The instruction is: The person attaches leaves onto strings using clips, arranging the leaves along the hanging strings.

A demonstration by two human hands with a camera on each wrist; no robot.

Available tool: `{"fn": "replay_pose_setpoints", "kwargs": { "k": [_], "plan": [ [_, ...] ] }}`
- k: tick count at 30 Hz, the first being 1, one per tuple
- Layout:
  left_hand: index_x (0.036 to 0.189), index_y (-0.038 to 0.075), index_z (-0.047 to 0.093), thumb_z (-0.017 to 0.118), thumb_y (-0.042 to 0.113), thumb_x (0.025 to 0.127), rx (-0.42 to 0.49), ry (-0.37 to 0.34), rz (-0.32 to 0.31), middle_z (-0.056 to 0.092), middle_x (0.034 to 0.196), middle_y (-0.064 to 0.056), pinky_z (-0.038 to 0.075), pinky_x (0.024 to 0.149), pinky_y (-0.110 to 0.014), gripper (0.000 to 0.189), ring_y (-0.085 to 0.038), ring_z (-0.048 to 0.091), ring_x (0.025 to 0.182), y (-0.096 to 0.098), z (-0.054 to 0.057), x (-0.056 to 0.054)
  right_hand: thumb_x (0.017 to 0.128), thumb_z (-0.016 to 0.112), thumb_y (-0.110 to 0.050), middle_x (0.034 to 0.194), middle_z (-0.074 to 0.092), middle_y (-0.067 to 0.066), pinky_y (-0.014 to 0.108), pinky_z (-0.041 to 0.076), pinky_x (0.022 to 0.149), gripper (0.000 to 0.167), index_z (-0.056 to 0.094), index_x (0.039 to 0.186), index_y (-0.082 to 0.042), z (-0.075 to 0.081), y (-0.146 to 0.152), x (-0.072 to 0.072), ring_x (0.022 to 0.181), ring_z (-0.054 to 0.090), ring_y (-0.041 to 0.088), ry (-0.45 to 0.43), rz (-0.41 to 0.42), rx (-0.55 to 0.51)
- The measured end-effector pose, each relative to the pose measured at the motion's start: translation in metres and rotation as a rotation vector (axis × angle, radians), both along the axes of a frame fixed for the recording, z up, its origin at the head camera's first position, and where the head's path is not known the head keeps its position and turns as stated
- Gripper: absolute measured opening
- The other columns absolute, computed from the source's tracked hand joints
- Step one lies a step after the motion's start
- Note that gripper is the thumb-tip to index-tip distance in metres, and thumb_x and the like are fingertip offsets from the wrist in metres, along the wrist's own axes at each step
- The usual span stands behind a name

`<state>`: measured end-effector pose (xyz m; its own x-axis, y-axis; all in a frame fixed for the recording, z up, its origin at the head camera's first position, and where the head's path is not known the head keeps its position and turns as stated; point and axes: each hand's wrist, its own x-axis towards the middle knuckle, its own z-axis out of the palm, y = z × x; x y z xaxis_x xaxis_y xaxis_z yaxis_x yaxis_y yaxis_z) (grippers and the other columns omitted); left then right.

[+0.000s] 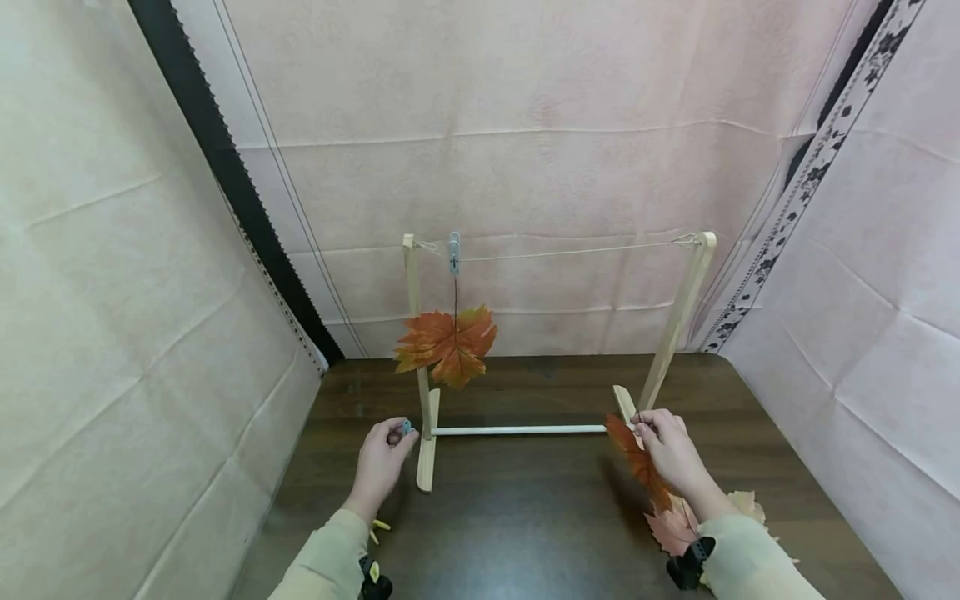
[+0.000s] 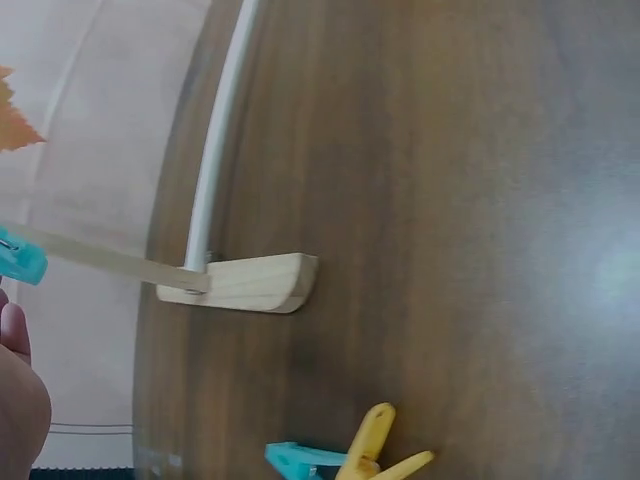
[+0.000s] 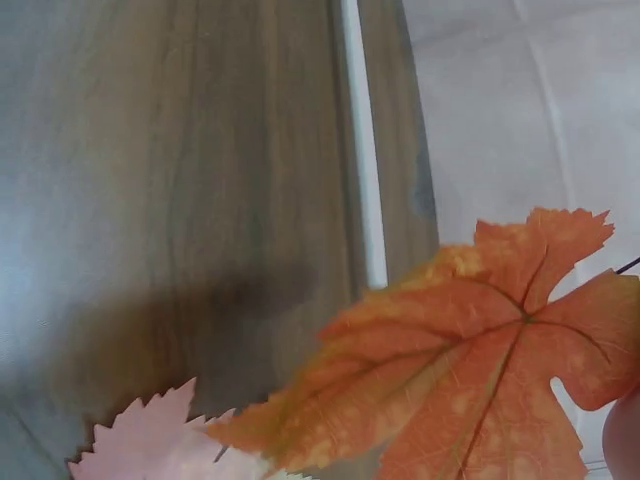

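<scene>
Between thumb and fingers, my left hand (image 1: 382, 458) pinches a blue clothespin (image 2: 22, 258), left of the wooden frame's near foot (image 1: 426, 462). My right hand (image 1: 672, 454) holds an orange artificial maple leaf (image 3: 480, 350) by its stem, close to the right post (image 1: 678, 321); the leaf hangs down past the fingers. On the string (image 1: 566, 252) between the posts, another blue clothespin (image 1: 454, 252) grips the stem of an orange-red leaf (image 1: 448, 343) near the left post (image 1: 412, 279).
Below my right hand lie a pink leaf (image 1: 672, 527) and a pale leaf (image 1: 746, 504) on the brown table (image 1: 517, 517). Yellow (image 2: 368, 440) and blue clothespins (image 2: 300, 460) lie by my left wrist. A white rod (image 1: 517, 430) joins the feet. Cloth walls (image 1: 540, 167) surround the table.
</scene>
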<state>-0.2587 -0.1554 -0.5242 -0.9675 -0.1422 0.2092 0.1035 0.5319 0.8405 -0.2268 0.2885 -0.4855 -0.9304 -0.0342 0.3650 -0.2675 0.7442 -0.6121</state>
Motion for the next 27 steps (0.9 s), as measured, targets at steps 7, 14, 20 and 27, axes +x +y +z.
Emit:
{"fn": "replay_pose_setpoints", "kwargs": {
  "k": [7,14,20,27],
  "plan": [
    [0.12,0.004,0.058,0.065,0.032,0.089,0.071,-0.026,0.028,0.056,0.106,-0.009,0.045,0.08,-0.037,0.042,-0.022,0.052,0.095,-0.01,0.018,-0.007,0.097,0.049,-0.005,0.102,0.058,0.014,0.041,0.035,0.078,0.016,0.06,0.106,0.001,0.011,-0.005,-0.004,0.094,0.043,0.026,0.008,0.001,-0.03],
    [0.129,0.004,0.052,0.062,0.026,0.091,0.115,-0.008,0.044,0.053,0.11,-0.01,0.045,0.083,-0.036,0.045,-0.022,0.05,0.098,-0.017,0.044,-0.014,0.096,0.049,-0.003,0.1,0.057,0.016,0.041,0.036,0.075,0.015,0.06,0.105,0.002,0.027,-0.014,-0.01,0.091,0.044,0.026,0.077,-0.006,-0.03],
    [0.125,0.005,0.055,0.062,0.03,0.091,0.163,0.04,0.068,0.053,0.109,-0.007,0.043,0.078,-0.026,0.042,-0.018,0.05,0.095,-0.023,0.069,-0.023,0.098,0.046,-0.005,0.102,0.056,0.017,0.041,0.037,0.077,0.018,0.059,0.107,0.004,0.046,-0.026,-0.016,0.096,0.045,0.028,0.106,0.009,-0.068],
    [0.123,0.008,0.056,0.062,0.038,0.09,0.199,0.038,0.075,0.053,0.109,-0.006,0.042,0.078,-0.029,0.044,-0.017,0.049,0.095,-0.026,0.084,-0.028,0.096,0.048,-0.003,0.102,0.056,0.017,0.038,0.035,0.076,0.016,0.06,0.105,0.004,0.059,-0.039,-0.024,0.094,0.045,0.027,0.161,0.023,-0.082]
  ]
}}
